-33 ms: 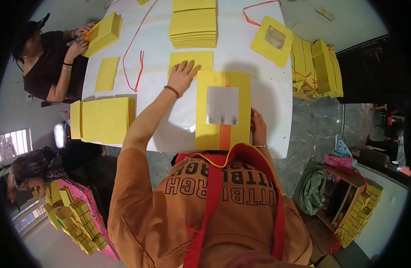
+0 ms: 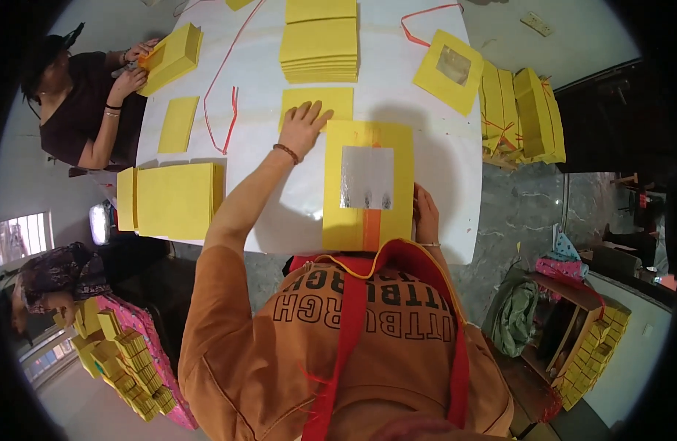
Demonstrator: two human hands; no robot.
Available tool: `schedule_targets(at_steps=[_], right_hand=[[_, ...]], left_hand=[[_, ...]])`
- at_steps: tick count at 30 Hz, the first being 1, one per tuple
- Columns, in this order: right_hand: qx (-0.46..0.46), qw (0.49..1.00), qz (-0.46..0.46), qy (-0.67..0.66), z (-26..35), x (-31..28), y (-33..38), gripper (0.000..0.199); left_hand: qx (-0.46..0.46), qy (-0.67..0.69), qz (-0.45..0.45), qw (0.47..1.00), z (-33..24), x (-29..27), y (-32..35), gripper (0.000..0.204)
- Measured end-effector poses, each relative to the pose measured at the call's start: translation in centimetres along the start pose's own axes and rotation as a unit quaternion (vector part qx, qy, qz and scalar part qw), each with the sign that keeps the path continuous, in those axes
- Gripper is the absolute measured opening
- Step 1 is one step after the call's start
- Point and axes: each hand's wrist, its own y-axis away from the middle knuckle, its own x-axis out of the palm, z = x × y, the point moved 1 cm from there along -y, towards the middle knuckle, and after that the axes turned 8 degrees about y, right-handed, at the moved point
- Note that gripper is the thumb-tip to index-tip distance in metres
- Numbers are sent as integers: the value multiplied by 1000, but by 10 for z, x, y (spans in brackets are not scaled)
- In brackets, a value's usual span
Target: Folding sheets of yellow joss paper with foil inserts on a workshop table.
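Fingers of the left hand are slightly spread and lie on a flat yellow piece, pinching nothing; those of the right hand are at the right edge of a yellow panel, partly hidden by it, so I cannot tell whether they pinch it. That panel, with its silver square and orange strip, is in front of the chest, over the near edge of the white surface. Compared with the earlier picture, only the view has shifted slightly; hands and panel keep their places relative to each other, so the handling seems no further along. The panel overlaps the near right corner of the flat piece, which gets in the way of lifting it cleanly. Farther off is a yellow stack, with a red ribbon to its left, another windowed panel to its right, and a co-worker handling a yellow box at the left.
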Motion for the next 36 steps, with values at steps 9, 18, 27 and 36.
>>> schedule_targets(at_steps=[9,18,27,36], right_hand=[[0,997,26,-78,-12,1,-3,35],[-9,1000,-15,20,15,-1,4,35],[-387,880,6,277,63,-3,21,28],[-460,776,85,424,51,10,22,24]], left_hand=[[-128,-33,192,972,-11,-15,-32,58],[-152,-3,278,949,-10,-26,-31,67],[-35,193,-41,980,-59,-113,7,46],[111,193,104,969,-169,-131,83,43]])
